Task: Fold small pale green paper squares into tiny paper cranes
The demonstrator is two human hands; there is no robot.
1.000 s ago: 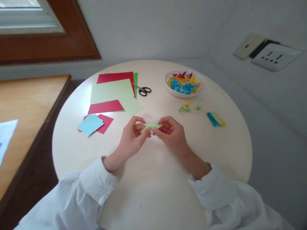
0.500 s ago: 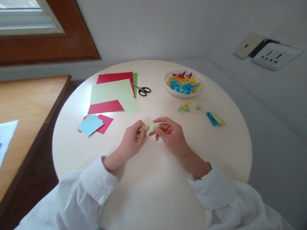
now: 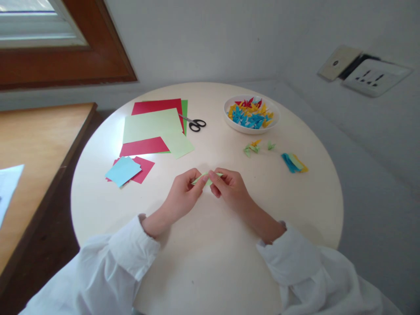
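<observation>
Over the near middle of the round table, a small folded piece of pale green paper (image 3: 209, 180) is pinched between both hands. My left hand (image 3: 183, 190) is closed on its left side, thumb on top. My right hand (image 3: 231, 186) grips the right side, its thumb and fingers pressed together and its thumb close to the left one. The fingers cover much of the paper, so the full shape of its folds is hidden.
Paper sheets (image 3: 147, 124) and scissors (image 3: 197, 125) lie at the back left, square papers (image 3: 123, 171) nearer. Right of centre are a white bowl (image 3: 244, 130) of folded paper cranes, a few loose cranes (image 3: 252, 149) and folded strips (image 3: 293, 163). A wall socket (image 3: 376, 78) is at right.
My right hand's fingers, looser half a second ago, have closed on the paper's right side. The pale green paper has tilted and shows less of its face.
</observation>
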